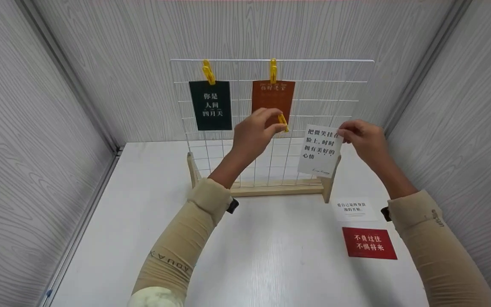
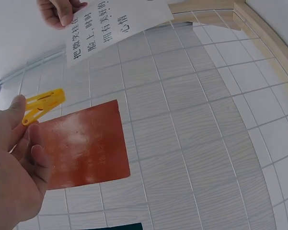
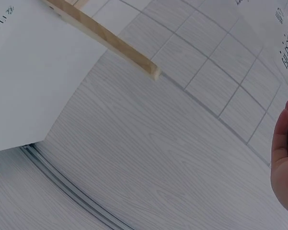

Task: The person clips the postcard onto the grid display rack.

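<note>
My left hand pinches a yellow clip between thumb and fingers, in front of the orange card. My right hand holds a white card with black writing by its upper right edge, in front of the grid's right part. In the right wrist view only part of that hand shows at the right edge. The orange card and a dark green card hang from the white wire grid, each under a yellow clip on its upper part.
Wooden feet and a wooden bar carry the grid on the white table. A white card and a red card lie at the table's right, near my right forearm. Wood-grain walls enclose the sides and back.
</note>
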A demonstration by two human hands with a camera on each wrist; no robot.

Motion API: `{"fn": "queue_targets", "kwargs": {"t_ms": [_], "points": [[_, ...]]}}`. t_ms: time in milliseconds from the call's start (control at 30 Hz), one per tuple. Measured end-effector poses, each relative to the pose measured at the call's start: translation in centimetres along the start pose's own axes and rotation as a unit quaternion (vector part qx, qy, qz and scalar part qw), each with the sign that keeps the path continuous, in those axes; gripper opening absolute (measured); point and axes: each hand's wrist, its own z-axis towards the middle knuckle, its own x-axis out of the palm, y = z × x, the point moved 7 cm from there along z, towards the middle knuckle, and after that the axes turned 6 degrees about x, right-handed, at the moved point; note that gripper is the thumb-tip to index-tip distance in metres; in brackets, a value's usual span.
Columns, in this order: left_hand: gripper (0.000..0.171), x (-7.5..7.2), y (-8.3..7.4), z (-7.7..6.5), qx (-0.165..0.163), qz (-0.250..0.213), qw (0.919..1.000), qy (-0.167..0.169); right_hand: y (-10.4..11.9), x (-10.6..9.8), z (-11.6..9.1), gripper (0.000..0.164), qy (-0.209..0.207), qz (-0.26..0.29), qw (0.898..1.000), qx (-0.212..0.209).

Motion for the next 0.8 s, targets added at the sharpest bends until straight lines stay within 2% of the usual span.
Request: {"fn": "queue_targets", "kwargs": {"t_ms": [333, 567, 800], "points": [[0.039, 0.7, -1.6, 2.0, 0.002, -0.002, 1.0000, -0.002, 0.4, -0.7, 2.1, 0.020, -0.004, 0.002, 1.000, 0.016], [0.040, 1.0, -2.4, 3.2, 0.002, -0.014, 0.9999, -0.005, 1.1, -1.3, 2.9, 0.020, -0.012, -0.008, 1.000, 0.005], [0.040, 1.2, -2.9, 3.9, 0.012, 0.005, 0.9999, -0.004, 1.6, -1.7, 3.4, 0.021, -0.015, -0.008, 1.000, -0.004]]}}
